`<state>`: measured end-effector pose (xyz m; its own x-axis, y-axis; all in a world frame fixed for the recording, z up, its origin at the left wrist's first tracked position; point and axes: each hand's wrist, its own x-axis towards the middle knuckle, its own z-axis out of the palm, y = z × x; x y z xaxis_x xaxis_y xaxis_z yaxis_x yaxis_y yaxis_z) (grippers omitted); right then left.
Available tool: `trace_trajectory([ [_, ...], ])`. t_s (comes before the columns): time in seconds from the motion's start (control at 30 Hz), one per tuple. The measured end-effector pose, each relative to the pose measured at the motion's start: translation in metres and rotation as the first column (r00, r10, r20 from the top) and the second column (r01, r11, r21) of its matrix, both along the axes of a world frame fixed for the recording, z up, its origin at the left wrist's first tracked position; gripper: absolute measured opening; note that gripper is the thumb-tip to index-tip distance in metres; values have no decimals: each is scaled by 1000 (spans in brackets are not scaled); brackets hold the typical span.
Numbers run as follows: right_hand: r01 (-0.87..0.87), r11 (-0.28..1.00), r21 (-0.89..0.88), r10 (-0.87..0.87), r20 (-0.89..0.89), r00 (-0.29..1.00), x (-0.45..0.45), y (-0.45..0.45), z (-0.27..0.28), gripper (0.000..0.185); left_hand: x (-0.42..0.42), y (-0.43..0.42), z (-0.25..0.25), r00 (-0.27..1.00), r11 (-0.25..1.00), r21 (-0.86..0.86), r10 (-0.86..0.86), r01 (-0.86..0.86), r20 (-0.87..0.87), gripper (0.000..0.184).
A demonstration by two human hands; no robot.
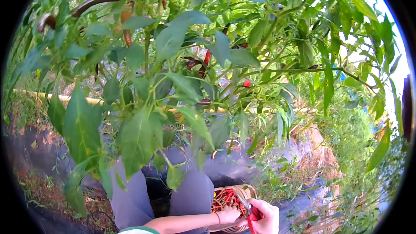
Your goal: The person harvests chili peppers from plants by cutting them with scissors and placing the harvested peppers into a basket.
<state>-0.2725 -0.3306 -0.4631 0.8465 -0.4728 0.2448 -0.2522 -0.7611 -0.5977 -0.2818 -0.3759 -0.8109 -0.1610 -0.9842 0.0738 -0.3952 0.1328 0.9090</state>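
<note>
At the bottom of the head view, a woven basket (249,189) holds many red chilli peppers (223,199). My left hand (229,215) reaches across to the basket and rests on the peppers; its fingers are too small and partly hidden to tell whether they hold one. Just right of it, my right hand (265,219) is closed round the red handles of a pair of scissors (247,208), whose metal blades point up and left over the basket.
Leafy pepper plants (173,39) fill the upper view, with dark and red peppers (206,58) hanging among the leaves. A pale pole (65,98) runs across behind them. Dark ground sheeting (229,164) lies beyond my knees (190,190). Weeds grow at the right.
</note>
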Motion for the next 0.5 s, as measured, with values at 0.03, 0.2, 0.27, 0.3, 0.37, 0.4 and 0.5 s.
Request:
trace_trajectory([
  [0.03,4,1000,-16,-3,55,998,5,-4,5,41,35,27,62,990,995,7,-99,98,100,19],
  [0.2,129,982,-139,-100,195,976,34,-25,0,59,198,167,367,959,945,-264,-124,193,256,19],
  [0.27,165,947,-275,-113,195,974,60,-26,12,58,208,168,409,686,710,-702,533,-44,496,13],
  [0.3,188,933,-307,-112,251,962,72,-28,13,58,212,168,431,423,527,-838,798,-144,429,11],
  [0.37,288,848,-445,-166,293,942,91,-34,22,52,227,143,454,90,368,-928,928,-53,363,12],
  [0.4,326,801,-503,-213,268,939,98,-38,28,50,238,132,457,-26,373,-927,928,33,372,13],
  [0.5,294,766,-572,-172,259,950,111,-51,42,51,259,116,461,-108,478,-872,877,104,468,14],
])
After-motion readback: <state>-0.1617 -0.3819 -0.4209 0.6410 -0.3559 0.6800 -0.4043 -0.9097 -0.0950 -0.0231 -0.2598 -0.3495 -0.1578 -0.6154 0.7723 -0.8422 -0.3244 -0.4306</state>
